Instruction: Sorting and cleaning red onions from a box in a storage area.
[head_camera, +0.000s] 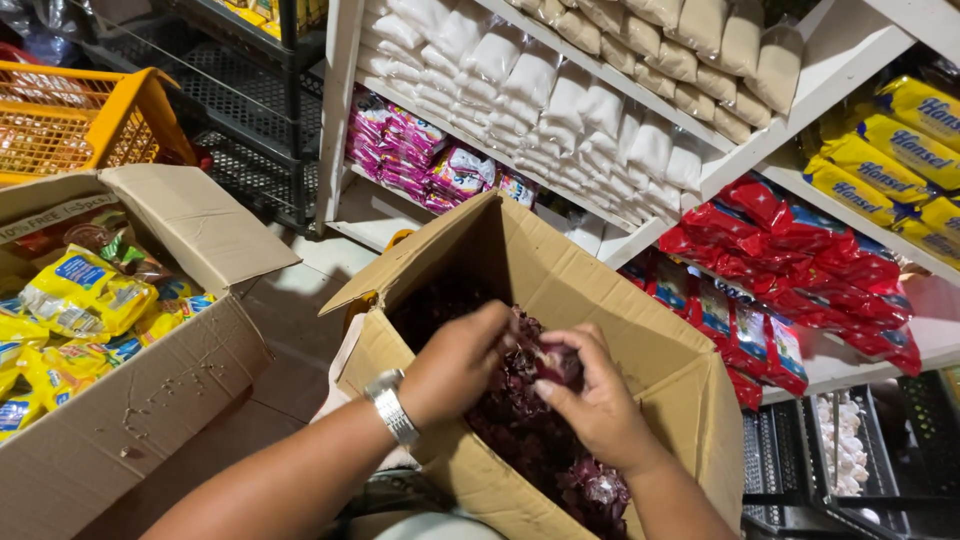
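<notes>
Both hands work inside the cardboard box (560, 290). Right hand (600, 405) pinches a dark red packet (556, 362); left hand (462, 362) curls over neighbouring packets, grip unclear. Judged step: lifting packets out; next needs a clean pull upward.

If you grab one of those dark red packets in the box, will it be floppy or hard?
Probably floppy: the dark red packets look like thin shiny plastic, crumpled in a loose heap. Likely light, since the right hand pinches one with fingertips. Perhaps slippery, given the glossy film.

open cardboard box (560, 290), tilted, half full of dark red packets (520, 425)
</notes>
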